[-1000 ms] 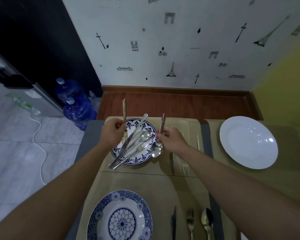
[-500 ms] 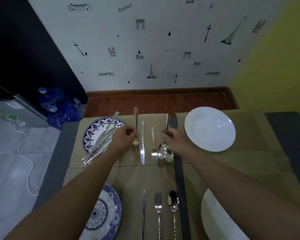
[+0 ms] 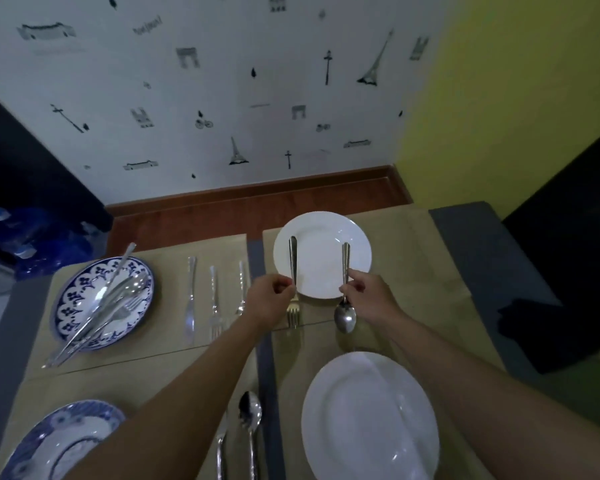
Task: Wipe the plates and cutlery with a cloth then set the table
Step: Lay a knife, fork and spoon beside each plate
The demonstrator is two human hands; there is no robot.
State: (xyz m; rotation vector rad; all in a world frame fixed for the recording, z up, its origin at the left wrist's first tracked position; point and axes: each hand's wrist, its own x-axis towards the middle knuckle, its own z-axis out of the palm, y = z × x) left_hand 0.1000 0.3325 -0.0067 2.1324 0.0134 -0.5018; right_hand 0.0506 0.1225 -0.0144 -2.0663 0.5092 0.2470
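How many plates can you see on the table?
4. Far blue plate on the left; near blue plate bottom left, partly cut off; far white plate upper right; near white plate bottom right. None seems hidden.

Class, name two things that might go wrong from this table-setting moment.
1. The left hand pinches the fork and the right hand pinches the spoon over the far white plate; either might slip and strike it.
2. The cutlery pile on the far blue patterned plate overhangs its rim and might slide off.

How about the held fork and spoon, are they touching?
Apart. The head view shows a wide gap between the fork in the left hand and the spoon in the right hand.
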